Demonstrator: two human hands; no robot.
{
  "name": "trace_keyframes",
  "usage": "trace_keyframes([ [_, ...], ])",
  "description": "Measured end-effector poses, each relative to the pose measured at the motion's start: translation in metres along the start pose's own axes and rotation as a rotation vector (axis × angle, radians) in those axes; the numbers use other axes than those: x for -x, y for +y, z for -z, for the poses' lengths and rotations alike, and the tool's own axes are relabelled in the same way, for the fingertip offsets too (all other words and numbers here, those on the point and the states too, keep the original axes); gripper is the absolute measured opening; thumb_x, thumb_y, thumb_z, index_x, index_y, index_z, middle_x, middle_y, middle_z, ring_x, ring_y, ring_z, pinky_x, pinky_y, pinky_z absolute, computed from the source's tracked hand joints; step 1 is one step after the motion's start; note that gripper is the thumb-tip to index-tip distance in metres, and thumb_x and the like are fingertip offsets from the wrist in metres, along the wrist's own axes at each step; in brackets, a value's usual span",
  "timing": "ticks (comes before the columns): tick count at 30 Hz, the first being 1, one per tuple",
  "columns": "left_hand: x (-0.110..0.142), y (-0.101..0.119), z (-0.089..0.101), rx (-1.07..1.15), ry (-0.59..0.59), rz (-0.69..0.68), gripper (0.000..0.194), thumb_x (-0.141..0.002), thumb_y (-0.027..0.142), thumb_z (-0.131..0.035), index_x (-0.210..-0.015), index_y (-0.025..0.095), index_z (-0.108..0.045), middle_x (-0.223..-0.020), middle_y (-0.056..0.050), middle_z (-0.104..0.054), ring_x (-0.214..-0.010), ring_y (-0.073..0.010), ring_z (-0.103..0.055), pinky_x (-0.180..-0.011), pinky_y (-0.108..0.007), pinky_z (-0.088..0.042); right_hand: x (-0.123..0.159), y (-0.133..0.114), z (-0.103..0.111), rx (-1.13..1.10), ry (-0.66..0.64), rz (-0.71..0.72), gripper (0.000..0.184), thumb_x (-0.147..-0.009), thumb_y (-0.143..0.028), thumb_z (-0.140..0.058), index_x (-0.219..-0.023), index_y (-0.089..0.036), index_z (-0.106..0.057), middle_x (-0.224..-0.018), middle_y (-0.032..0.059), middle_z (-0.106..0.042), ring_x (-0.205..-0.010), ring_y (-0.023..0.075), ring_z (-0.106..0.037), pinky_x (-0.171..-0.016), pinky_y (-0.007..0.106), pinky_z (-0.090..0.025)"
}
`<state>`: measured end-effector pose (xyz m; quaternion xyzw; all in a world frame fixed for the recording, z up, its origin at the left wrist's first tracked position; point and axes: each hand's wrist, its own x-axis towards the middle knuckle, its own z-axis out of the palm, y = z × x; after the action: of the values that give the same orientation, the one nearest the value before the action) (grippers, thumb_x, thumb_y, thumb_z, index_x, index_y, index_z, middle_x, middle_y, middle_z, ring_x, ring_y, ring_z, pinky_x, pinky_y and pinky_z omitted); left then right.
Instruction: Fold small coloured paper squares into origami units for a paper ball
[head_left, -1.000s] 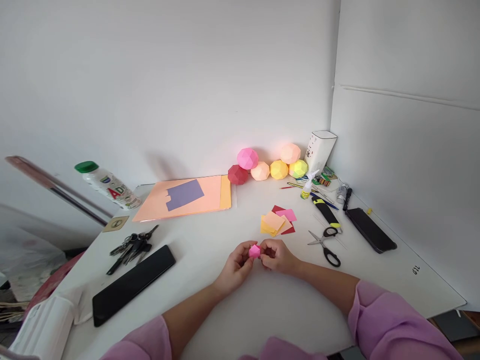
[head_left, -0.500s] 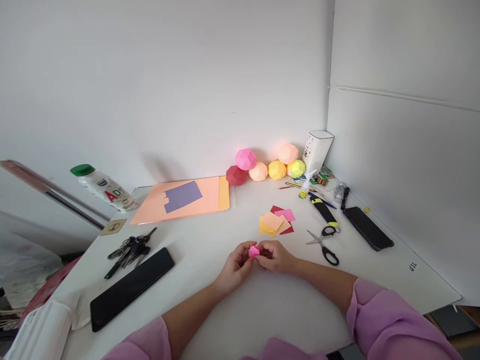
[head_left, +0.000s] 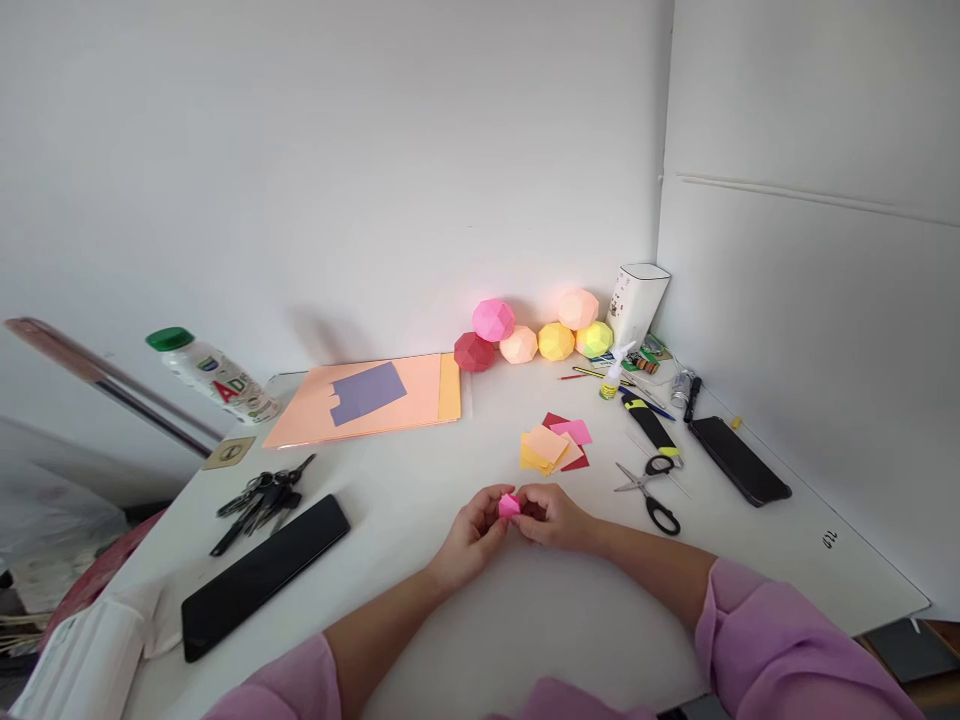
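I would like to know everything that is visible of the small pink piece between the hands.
The pink piece is small, bright pink and angular, and looks like folded paper. The fingertips of the left hand hold it from its left side; the fingers of the right hand are at its right edge, though their exact contact is unclear. It is just nearer the wearer than the loose paper squares. Its finer folds are too small to tell.
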<state>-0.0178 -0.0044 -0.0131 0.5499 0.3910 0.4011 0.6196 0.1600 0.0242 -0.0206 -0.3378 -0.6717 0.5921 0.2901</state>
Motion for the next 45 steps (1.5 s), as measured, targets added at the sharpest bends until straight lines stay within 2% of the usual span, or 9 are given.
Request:
trace_keyframes([
  [15, -0.0006, 0.0009, -0.001, 0.006, 0.006, -0.01, 0.037, -0.079, 0.033, -0.06, -0.111, 0.019, -0.049, -0.094, -0.006, -0.066, -0.083, -0.0173, -0.061, -0.076, -0.031, -0.046, 0.0, -0.0057, -0.0004, 0.008, 0.002, 0.006, 0.018, -0.077, -0.03, -0.061, -0.076, -0.015, -0.051, -0.061, -0.0031, -0.051, -0.05, 0.0081, -0.045, -0.046, 0.02, -0.035],
  [29, -0.0011, -0.0045, 0.0009, 0.003, -0.007, -0.024, 0.036, -0.081, 0.035, -0.058, -0.112, 0.02, -0.049, -0.098, -0.007, -0.067, -0.084, -0.0174, -0.063, -0.076, -0.032, -0.048, -0.0003, -0.0009, -0.0001, 0.069, 0.019, 0.034, 0.007, -0.076, -0.02, -0.057, -0.077, -0.015, -0.052, -0.062, -0.0028, -0.05, -0.053, 0.0085, -0.045, -0.048, 0.02, -0.035],
  [45, -0.0009, -0.0027, 0.0007, 0.008, -0.015, -0.026, 0.036, -0.082, 0.035, -0.057, -0.113, 0.02, -0.048, -0.097, -0.007, -0.067, -0.085, -0.0182, -0.063, -0.078, -0.033, -0.047, 0.0004, 0.0022, 0.0004, 0.026, -0.001, 0.014, 0.017, -0.079, -0.03, -0.059, -0.079, -0.015, -0.051, -0.062, -0.0025, -0.051, -0.052, 0.009, -0.046, -0.048, 0.021, -0.037],
])
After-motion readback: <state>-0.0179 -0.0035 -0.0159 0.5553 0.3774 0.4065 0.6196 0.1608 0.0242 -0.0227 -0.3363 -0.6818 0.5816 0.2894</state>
